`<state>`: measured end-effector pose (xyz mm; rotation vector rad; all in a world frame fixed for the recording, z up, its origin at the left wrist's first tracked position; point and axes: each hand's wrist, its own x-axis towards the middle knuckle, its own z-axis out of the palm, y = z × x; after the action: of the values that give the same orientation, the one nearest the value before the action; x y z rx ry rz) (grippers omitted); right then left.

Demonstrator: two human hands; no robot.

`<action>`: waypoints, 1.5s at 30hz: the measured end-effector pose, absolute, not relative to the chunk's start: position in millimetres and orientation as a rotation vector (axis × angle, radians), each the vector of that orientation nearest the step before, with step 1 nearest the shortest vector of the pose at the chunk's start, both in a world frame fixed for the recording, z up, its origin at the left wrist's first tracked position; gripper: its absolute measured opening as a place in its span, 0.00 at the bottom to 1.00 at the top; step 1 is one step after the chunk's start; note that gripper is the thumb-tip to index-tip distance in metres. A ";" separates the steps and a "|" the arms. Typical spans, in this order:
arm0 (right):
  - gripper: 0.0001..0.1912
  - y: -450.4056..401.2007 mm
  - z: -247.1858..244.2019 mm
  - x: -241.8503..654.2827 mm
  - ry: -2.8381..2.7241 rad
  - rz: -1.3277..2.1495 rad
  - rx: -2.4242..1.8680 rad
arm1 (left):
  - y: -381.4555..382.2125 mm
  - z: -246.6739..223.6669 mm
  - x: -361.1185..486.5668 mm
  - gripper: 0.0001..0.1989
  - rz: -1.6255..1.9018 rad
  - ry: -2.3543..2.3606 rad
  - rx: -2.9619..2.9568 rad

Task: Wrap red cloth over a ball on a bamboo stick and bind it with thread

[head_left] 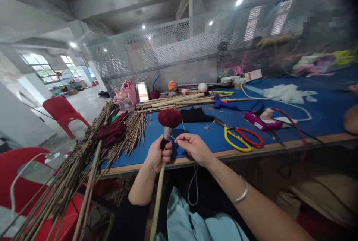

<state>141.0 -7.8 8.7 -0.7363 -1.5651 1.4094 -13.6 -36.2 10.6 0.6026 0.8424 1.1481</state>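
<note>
A pale wooden stick (157, 200) stands upright in front of me, topped by a dark red fabric-covered ball (169, 118). Grey thread (167, 133) is wound around the neck just below the ball. My left hand (158, 153) is wrapped round the stick and dark red cloth under the winding. To its right, my right hand (194, 147) pinches a thin needle-like piece that points at the wound neck. A loose grey strand (192, 190) hangs in a loop below my right hand.
Scissors (237, 136) with yellow and red handles lie right on the blue table (223, 116). Beyond are black cloth (195, 114), a blue glue gun (223, 104) and a purple device (263, 122). Bundled sticks (81, 159) overhang the left edge. Another person's arm (351, 120) shows far right.
</note>
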 end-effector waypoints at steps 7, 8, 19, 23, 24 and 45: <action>0.13 -2.4 12.3 129.8 -1.478 1.363 -0.779 | -33.6 7.0 -25.9 0.21 1.009 0.523 0.464; 0.13 -0.1 12.2 129.4 -1.468 1.354 -0.790 | -33.7 6.0 -26.8 0.22 0.993 0.508 0.465; 0.11 9.7 8.0 121.6 -1.426 1.398 -0.757 | -38.7 6.7 -19.8 0.14 1.119 0.573 0.534; 0.10 12.4 5.7 121.3 -1.408 1.404 -0.717 | -38.4 7.9 -15.3 0.15 1.161 0.622 0.535; 0.09 12.6 5.1 121.3 -1.413 1.395 -0.714 | -38.1 7.6 -15.2 0.16 1.149 0.626 0.537; 0.20 12.8 6.8 123.8 -1.324 1.673 -0.697 | -45.6 7.6 21.3 0.18 1.557 1.405 1.107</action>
<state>123.8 12.8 6.8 -0.6968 -1.3240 1.6727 21.3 -45.6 7.6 1.1068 1.4052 1.5574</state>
